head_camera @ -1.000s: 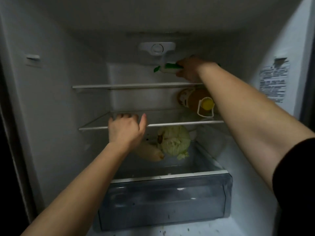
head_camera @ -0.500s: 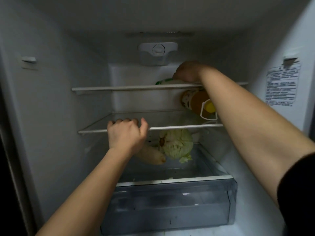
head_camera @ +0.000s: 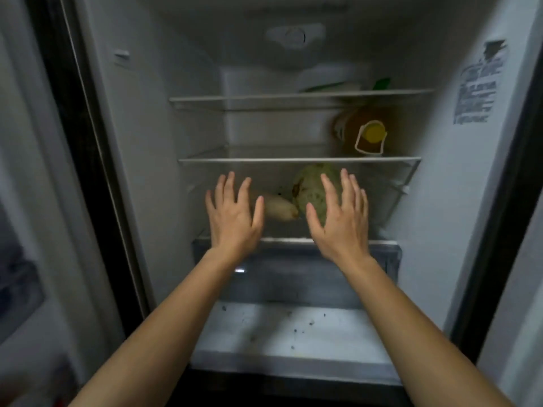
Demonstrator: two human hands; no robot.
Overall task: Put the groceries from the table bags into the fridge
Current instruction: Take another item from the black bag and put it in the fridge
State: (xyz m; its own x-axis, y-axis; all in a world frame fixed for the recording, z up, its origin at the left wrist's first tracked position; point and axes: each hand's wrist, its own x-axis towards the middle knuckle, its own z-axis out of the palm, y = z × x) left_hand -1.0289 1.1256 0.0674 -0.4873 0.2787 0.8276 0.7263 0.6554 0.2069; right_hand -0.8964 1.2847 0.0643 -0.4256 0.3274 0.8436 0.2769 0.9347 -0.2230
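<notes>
Open fridge [head_camera: 440,201], dim inside, white walls; door shelves blurred at far left. Nearest: both bare forearms reach in from the bottom edge. Below them is the fridge floor ledge [head_camera: 288,327], pale with dark specks. Behind it is the translucent grey crisper drawer [head_camera: 293,277], front facing the camera.

Left hand [head_camera: 232,218]: fingers straight and spread, back of the hand to the camera, holding nothing. Right hand [head_camera: 340,221]: same pose, also holding nothing. Both sit level with the drawer's top rim, side by side with a gap between them. Can't tell if either touches the drawer.

Groceries already in the fridge:
- pale long root vegetable [head_camera: 279,207] lying on its side in the space above the drawer, between the hands, partly hidden by the left hand
- cabbage [head_camera: 308,186] just to its right, touching or nearly so, partly behind the right hand's fingers
- lower shelf [head_camera: 264,160]: amber bottle [head_camera: 352,124] on its side at the right, yellow cap and white carry loop toward the camera
- upper shelf [head_camera: 249,97]: white-and-green package [head_camera: 329,85] lying flat at right rear, blurred

Back wall: thermostat dial [head_camera: 293,36] at top centre. Right wall: printed label [head_camera: 476,92], text unreadable.
</notes>
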